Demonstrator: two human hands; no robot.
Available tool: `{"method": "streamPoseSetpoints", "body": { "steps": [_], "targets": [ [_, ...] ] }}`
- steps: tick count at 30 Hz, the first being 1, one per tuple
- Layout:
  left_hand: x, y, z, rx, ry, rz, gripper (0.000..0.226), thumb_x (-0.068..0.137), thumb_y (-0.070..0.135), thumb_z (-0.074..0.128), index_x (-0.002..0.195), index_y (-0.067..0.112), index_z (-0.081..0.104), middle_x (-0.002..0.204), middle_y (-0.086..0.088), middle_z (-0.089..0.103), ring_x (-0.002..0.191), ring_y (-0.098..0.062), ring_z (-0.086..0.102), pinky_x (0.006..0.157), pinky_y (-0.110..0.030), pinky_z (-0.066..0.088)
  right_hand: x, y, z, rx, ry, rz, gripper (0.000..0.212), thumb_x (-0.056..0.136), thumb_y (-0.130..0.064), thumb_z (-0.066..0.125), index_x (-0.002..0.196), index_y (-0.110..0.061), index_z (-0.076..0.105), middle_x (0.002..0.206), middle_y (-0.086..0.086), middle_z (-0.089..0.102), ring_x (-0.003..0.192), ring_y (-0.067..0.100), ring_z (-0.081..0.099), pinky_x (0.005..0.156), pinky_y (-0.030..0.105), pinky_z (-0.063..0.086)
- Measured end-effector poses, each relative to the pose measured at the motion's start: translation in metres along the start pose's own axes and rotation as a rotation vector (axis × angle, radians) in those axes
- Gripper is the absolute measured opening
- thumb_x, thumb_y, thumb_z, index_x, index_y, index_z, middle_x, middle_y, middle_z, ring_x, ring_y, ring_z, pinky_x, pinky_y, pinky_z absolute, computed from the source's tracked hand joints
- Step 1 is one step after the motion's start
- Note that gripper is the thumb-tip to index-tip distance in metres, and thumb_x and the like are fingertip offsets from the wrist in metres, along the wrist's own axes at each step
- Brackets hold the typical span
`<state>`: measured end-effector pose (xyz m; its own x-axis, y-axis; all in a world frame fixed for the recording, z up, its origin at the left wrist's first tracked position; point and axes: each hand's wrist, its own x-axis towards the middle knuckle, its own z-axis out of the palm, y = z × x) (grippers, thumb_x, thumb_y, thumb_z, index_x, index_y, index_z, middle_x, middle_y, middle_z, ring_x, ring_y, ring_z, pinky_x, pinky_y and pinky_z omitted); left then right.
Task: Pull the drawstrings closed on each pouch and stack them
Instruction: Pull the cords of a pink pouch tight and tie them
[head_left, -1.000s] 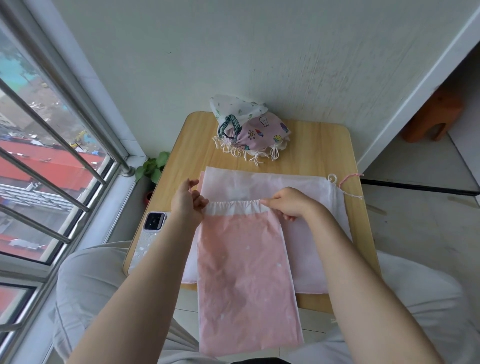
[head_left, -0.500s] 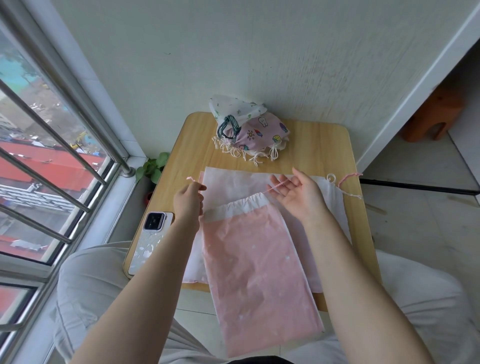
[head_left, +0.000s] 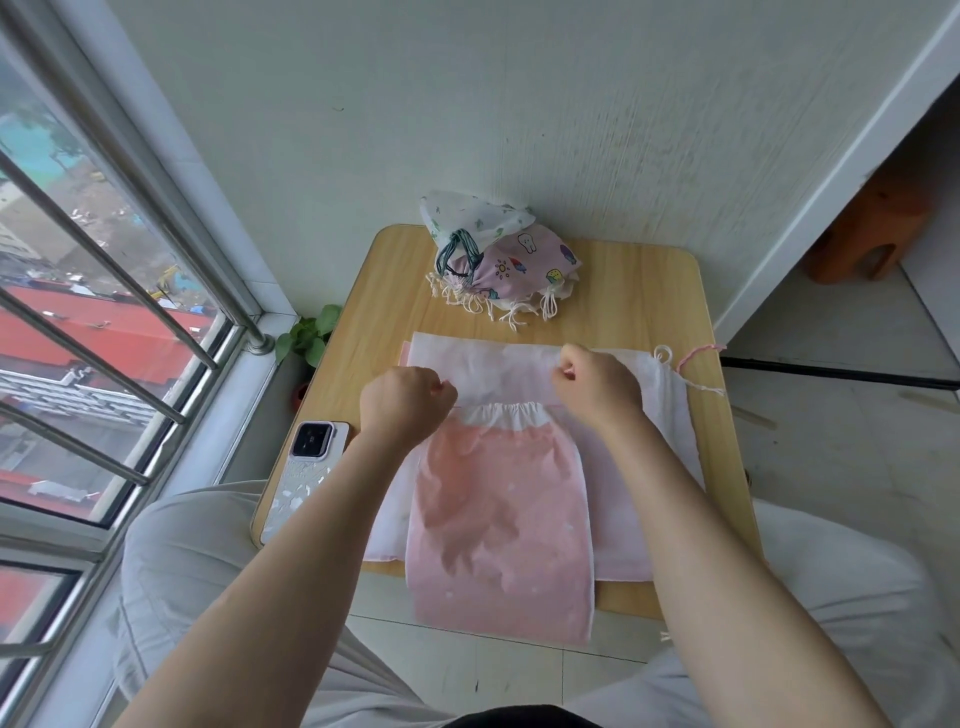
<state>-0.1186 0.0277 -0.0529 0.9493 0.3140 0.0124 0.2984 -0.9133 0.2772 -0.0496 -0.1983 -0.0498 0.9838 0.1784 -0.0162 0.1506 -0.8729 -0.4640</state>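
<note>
A pink pouch (head_left: 501, 525) lies on top of a larger white pouch (head_left: 660, 415) on the small wooden table (head_left: 634, 291), its lower end hanging over the near edge. The pink pouch's white top band (head_left: 501, 415) is gathered into pleats between my hands. My left hand (head_left: 405, 402) is fisted at the band's left end and my right hand (head_left: 597, 384) at its right end, each with fingers curled as if pinching a drawstring; the strings themselves are hidden by the fingers. At the table's far side sits a pile of closed pouches (head_left: 498, 254) with tassels.
A phone (head_left: 304, 473) lies at the table's left near corner. The white pouch's cords (head_left: 691, 358) trail toward the right edge. A window with metal bars (head_left: 104, 322) is at the left, a small plant (head_left: 309, 338) by the sill, a wooden stool (head_left: 867, 228) at the right.
Both hands moved apart from the pouch mouth and closed into fists; the right hand went from open palm to curled. The pink pouch's top band has bunched narrower.
</note>
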Motion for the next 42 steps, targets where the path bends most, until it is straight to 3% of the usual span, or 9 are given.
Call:
{"method": "streamPoseSetpoints", "body": {
  "steps": [4,9,16,22,27,30,32,36,42],
  "targets": [
    [0.000,0.008,-0.003,-0.010,-0.099,-0.036,0.044,0.087,0.036,0.050,0.053,0.019,0.026,0.052,0.002,0.022,0.050,-0.019,0.021,0.047,-0.025,0.013,-0.001,-0.008,0.003,-0.137,-0.202,-0.030,0.036,0.087,-0.031,0.046,0.056,-0.016,0.036,0.057,0.000,0.040,0.054,0.020,0.038,0.049,0.026,0.023],
    [-0.003,0.013,-0.003,-0.130,-0.136,-0.095,0.039,0.078,0.020,0.054,0.051,0.016,0.026,0.054,0.001,0.019,0.050,-0.017,0.016,0.049,-0.024,0.009,-0.008,-0.019,0.010,0.318,-0.292,0.093,0.042,0.079,-0.024,0.056,0.054,-0.022,0.021,0.053,-0.004,0.020,0.053,0.016,0.021,0.052,0.030,0.017],
    [-0.005,-0.001,0.001,-0.115,-0.046,-0.244,0.031,0.073,0.007,0.049,0.049,0.015,0.031,0.050,0.001,0.025,0.047,-0.016,0.020,0.048,-0.018,0.015,-0.008,-0.002,0.011,0.389,-0.017,0.274,0.042,0.072,-0.002,0.051,0.056,-0.021,0.017,0.058,-0.002,0.013,0.058,0.016,0.012,0.056,0.032,0.008],
    [0.006,-0.011,0.008,-0.339,0.056,-0.302,0.044,0.092,0.033,0.049,0.055,0.013,0.037,0.052,-0.012,0.042,0.050,-0.020,0.032,0.049,-0.026,0.021,-0.002,-0.010,0.013,0.576,-0.022,0.339,0.037,0.088,-0.024,0.053,0.061,-0.014,0.030,0.059,0.002,0.027,0.056,0.017,0.027,0.054,0.030,0.022],
    [0.010,-0.003,0.000,-0.662,0.012,-0.268,0.050,0.091,0.045,0.058,0.132,0.017,0.049,0.107,0.000,0.061,0.094,-0.018,0.060,0.078,-0.033,0.048,0.001,-0.015,0.013,0.805,-0.172,0.352,0.030,0.095,-0.034,0.051,0.080,-0.007,0.053,0.066,0.004,0.052,0.062,0.018,0.048,0.062,0.029,0.040],
    [0.006,0.001,-0.003,-0.455,0.097,-0.225,0.021,0.091,0.034,0.055,0.094,0.013,0.060,0.096,-0.002,0.058,0.078,-0.014,0.052,0.065,-0.027,0.040,0.001,-0.016,0.017,0.894,-0.165,0.349,0.023,0.095,-0.028,0.053,0.089,-0.006,0.057,0.070,0.003,0.059,0.064,0.016,0.053,0.066,0.029,0.044],
    [0.005,0.008,-0.006,-0.335,-0.093,-0.236,0.043,0.095,0.038,0.046,0.072,0.007,0.065,0.079,-0.009,0.064,0.060,-0.017,0.049,0.054,-0.027,0.037,0.003,-0.017,0.016,0.929,-0.162,0.352,0.022,0.095,-0.026,0.053,0.090,-0.006,0.058,0.072,0.004,0.060,0.063,0.016,0.053,0.063,0.027,0.044],
    [0.000,0.031,-0.007,-0.382,-0.409,-0.301,0.059,0.094,0.056,0.047,0.079,0.002,0.065,0.070,-0.007,0.057,0.058,-0.017,0.049,0.055,-0.028,0.037,0.001,-0.022,0.015,1.017,-0.194,0.335,0.020,0.096,-0.022,0.051,0.083,-0.007,0.056,0.071,0.007,0.061,0.061,0.019,0.050,0.059,0.030,0.043],
    [-0.011,0.044,-0.006,-0.939,-0.336,-0.432,0.021,0.079,0.023,0.075,0.085,0.003,0.076,0.072,-0.008,0.064,0.058,-0.020,0.056,0.053,-0.021,0.045,-0.007,-0.027,0.017,0.979,-0.220,0.327,0.023,0.095,-0.021,0.050,0.078,-0.006,0.055,0.070,0.008,0.061,0.060,0.019,0.051,0.059,0.030,0.043]
  ]
}}
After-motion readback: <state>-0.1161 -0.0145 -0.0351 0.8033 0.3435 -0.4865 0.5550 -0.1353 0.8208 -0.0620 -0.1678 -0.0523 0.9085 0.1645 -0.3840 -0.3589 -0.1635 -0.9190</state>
